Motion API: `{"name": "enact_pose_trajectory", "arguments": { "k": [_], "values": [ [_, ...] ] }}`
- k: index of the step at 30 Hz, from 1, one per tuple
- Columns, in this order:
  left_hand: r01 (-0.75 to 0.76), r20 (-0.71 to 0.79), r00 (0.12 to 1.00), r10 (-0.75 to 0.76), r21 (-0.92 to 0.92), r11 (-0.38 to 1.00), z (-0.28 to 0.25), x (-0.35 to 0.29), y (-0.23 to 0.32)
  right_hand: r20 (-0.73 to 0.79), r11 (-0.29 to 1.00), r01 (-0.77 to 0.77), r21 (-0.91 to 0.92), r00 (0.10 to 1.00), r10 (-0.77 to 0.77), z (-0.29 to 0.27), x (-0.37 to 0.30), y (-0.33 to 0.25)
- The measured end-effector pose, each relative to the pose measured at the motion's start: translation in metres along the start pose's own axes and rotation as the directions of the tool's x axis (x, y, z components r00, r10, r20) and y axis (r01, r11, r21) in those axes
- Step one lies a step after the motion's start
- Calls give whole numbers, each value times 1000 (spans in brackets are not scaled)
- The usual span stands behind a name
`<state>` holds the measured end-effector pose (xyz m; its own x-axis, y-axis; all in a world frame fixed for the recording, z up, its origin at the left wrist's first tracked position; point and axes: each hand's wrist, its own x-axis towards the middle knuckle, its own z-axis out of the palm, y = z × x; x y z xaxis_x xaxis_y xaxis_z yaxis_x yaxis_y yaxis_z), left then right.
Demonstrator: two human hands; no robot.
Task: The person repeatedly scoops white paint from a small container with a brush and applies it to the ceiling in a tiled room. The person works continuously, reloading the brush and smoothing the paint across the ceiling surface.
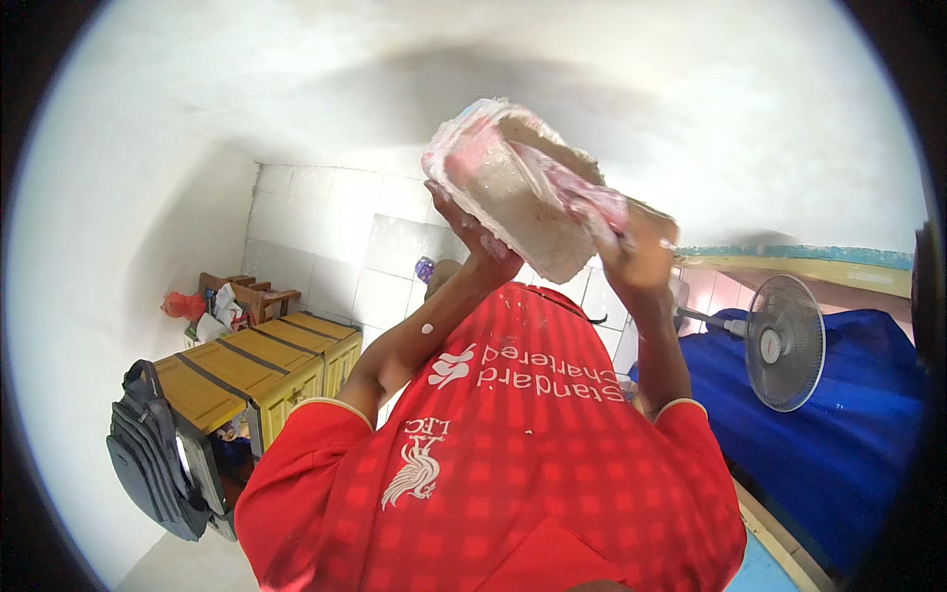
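Observation:
My left hand [480,247] grips the lower end of a white plastic tub [513,202] smeared with pale paste and pink stains, held up and tilted in front of me. My right hand [641,259] is closed at the tub's right end around what looks like a flat scraper [577,192]. The scraper's pink-smeared blade lies across the tub's rim, and its handle is hidden inside my fist. Both forearms rise from my red short-sleeved shirt [493,474], which fills the lower middle of the view.
A white plastered surface fills the top and left. Yellow wooden cabinets [266,360] stand at left, with a black backpack [148,454] hanging beside them and a red bag [182,306] behind. A standing fan [784,343] and blue cloth [838,434] are at right, and white tiles [326,247] lie behind.

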<state>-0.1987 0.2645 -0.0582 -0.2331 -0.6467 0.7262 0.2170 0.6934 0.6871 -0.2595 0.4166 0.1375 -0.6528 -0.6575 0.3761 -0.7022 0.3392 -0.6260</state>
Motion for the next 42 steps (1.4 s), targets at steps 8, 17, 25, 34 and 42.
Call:
{"name": "enact_pose_trajectory", "arguments": {
  "k": [8, 17, 25, 34, 42],
  "values": [
    [-143, -30, 988, 149, 153, 978, -3, -8, -2, 149, 968, 191, -163, 975, -168, -7, 3, -29],
    [-200, -45, 975, 217, 247, 948, -1, -10, -2, 232, 965, 223, -138, 955, -187, 5, 10, -18],
    [370, 257, 910, -325, -153, 916, -15, 9, 14, 151, 847, -319, 424, 948, 282, 4, 26, 14],
    [536, 258, 827, -500, -627, 564, -6, 44, 34, 212, 391, -449, 804, 829, 517, 30, 14, 46],
    [688, 459, 705, -541, -628, 364, -14, 78, 33, 67, 909, -288, 303, 957, 281, 35, 4, 17]
  ]
}}
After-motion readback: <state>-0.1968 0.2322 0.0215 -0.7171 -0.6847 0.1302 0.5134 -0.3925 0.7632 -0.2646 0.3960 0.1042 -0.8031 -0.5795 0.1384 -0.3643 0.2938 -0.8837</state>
